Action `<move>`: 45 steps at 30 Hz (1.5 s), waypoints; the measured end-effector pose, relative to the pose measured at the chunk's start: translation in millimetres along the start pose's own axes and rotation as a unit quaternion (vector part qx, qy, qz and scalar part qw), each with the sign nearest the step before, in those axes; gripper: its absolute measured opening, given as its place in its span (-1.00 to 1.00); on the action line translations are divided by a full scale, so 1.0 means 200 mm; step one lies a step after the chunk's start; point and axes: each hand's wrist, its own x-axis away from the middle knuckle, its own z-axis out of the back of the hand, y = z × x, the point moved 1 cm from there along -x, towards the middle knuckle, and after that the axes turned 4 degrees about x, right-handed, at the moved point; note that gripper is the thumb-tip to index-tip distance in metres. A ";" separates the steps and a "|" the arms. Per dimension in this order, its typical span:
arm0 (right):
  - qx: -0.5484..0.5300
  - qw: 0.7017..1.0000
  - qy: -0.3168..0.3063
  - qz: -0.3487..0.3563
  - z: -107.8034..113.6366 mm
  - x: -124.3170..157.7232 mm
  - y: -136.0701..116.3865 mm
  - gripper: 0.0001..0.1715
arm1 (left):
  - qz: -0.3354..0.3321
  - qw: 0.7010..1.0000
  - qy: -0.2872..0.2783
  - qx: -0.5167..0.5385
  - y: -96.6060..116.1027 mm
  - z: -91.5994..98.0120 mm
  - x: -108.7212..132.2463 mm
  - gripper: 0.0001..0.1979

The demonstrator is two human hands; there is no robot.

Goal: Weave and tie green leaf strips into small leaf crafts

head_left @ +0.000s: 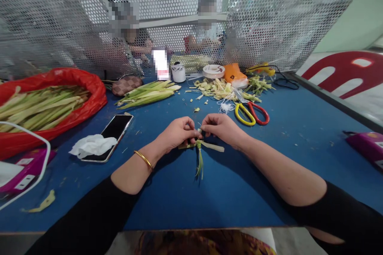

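- Pinched the head of a small husk bundle (200, 162) with the left hand (181, 131), thumb and fingers drawn close together.
- Brought right-hand thumb to forefinger, the right hand (221, 127) just beside the left; could not make out anything certain between the tips.
- Had the husk bundle left of the scissors (250, 106) and nearer the front of the desk (239, 195), green strands pointing frontward, a pale strip out to either side.
- Saw white thread (226, 107) tangled just left of the scissors, with husk scraps (215, 88) behind, around the blade tips.
- Noticed a tape roll (213, 72) and an orange packet (234, 72) farther behind the scissors.
- Noted loose husks (149, 93) well left of the scissors, slightly behind.
- Spotted a phone (118, 125) under crumpled tissue (92, 145) well left of the scissors; farther left, a red bag (97, 83) of husks.
- Found a perforated screen (269, 8) behind the scissors, blocking off two people (206, 40).
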 end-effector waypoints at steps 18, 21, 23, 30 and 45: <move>0.062 0.992 0.008 0.114 -0.01 -0.01 0.03 -0.89 | 0.017 0.998 0.006 0.054 0.00 0.00 -0.01 -0.97; 0.066 0.989 0.026 0.127 -0.02 -0.01 0.03 -0.92 | 0.012 0.998 -0.005 0.057 0.00 0.01 -0.01 -0.94; 0.064 0.989 0.037 0.131 -0.03 -0.02 0.03 -0.95 | 0.011 0.998 -0.013 0.056 0.00 0.01 -0.01 -0.91; 0.099 0.981 0.069 0.150 -0.05 -0.01 0.02 -0.91 | 0.002 0.999 -0.014 0.037 0.01 0.01 -0.01 -0.94; 0.019 0.996 -0.091 0.013 0.06 -0.01 0.01 -0.89 | -0.006 0.999 -0.027 0.047 0.00 0.01 -0.01 -0.87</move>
